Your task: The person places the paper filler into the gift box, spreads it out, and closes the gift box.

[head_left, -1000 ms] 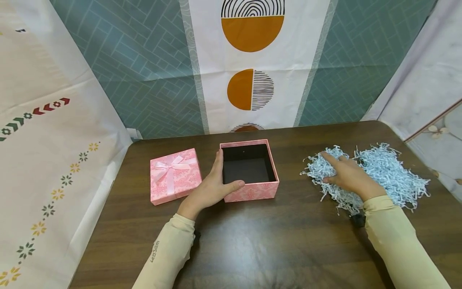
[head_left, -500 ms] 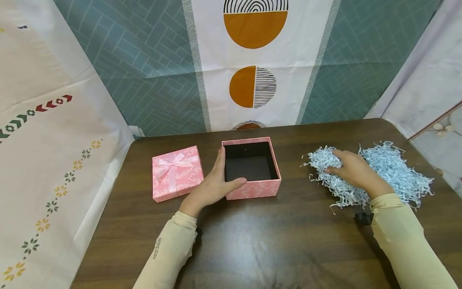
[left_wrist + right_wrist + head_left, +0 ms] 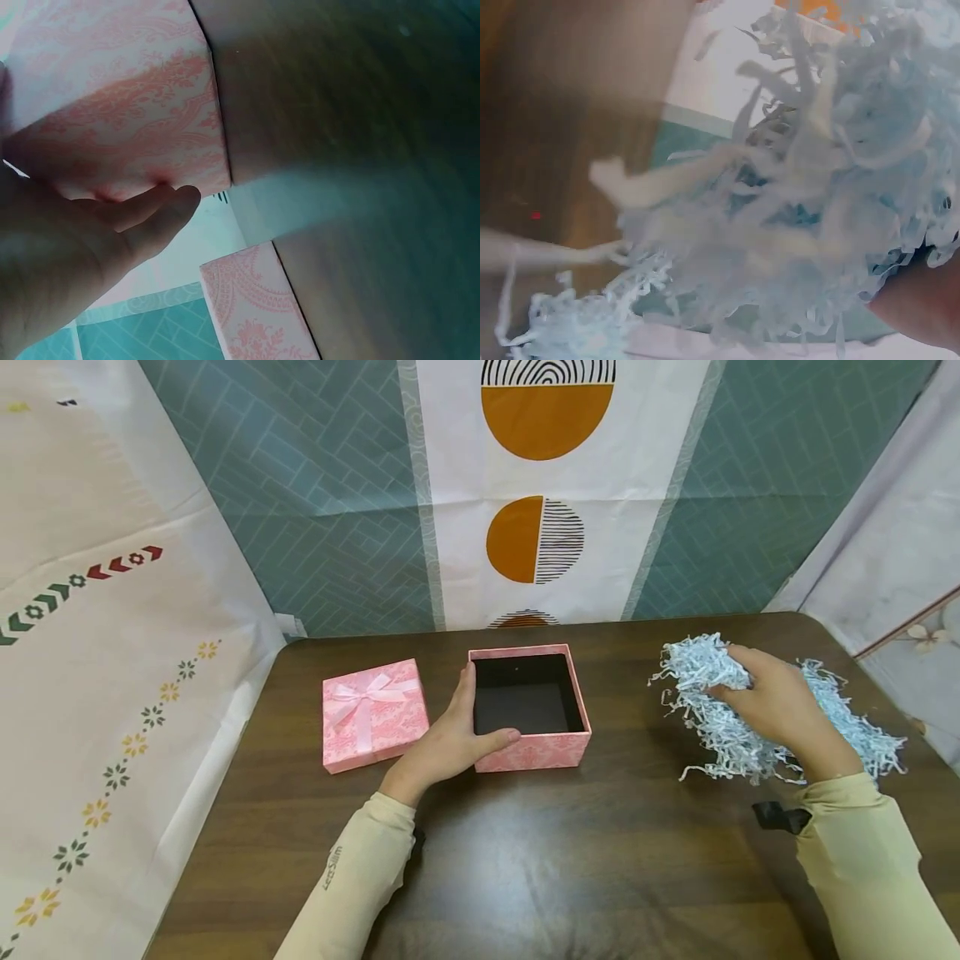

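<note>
Gift box, pink damask pattern, square, black-lined: upright on the dark wood-grain table, uncovered, its black floor in plain sight with no paper visible on it.

Lid, matching pink, with pale ribbon bow: lies top side up to the left of the box, apart from it.

Shredded paper, pale blue: one bunch in the person's grasp, well to the right of the box; a further pile on the table just beyond, near the right edge. Strands blur in the right wrist view, so whether the bunch is wholly clear of the pile cannot be told.

Left hand: fingers extended, not clenched, laid against the box's left wall, thumb reaching across the near side; it steadies rather than grips, by appearance.

Right hand: fingers and thumb curled about the bunch, grasping it.

State of work, as judged: lid off, box braced, a portion of paper gathered. Outstanding: paper into the box, then presumably the lid back on.
</note>
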Demonstrator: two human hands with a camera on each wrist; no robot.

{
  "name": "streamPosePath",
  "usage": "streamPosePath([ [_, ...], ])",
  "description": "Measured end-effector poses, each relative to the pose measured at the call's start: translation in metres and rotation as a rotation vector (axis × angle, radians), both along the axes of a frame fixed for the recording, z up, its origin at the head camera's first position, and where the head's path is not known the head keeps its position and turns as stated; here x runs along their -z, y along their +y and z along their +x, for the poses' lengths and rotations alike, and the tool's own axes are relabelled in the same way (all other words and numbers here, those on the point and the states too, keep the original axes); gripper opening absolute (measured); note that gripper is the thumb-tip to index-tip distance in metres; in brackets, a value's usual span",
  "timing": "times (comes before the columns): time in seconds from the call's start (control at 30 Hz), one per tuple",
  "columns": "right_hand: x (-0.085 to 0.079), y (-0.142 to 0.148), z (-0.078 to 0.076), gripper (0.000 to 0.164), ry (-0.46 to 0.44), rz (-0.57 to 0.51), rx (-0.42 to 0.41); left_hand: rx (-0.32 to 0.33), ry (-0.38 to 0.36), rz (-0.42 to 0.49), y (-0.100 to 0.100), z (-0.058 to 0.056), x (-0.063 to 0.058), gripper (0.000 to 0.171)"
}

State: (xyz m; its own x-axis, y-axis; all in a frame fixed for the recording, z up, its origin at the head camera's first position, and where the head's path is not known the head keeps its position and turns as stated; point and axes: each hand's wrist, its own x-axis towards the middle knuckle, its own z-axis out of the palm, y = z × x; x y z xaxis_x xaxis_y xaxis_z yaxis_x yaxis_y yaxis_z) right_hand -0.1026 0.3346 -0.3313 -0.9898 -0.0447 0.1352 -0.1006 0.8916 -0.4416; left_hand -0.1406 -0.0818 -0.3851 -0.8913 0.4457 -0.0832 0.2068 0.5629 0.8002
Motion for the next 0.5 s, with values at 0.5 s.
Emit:
streamPosePath([
  [0.5,-0.072,-0.026,-0.001,0.045,0.232,-0.154,0.152,0.044,0.038,0.002,-0.003,-0.001,-0.002,0.124],
])
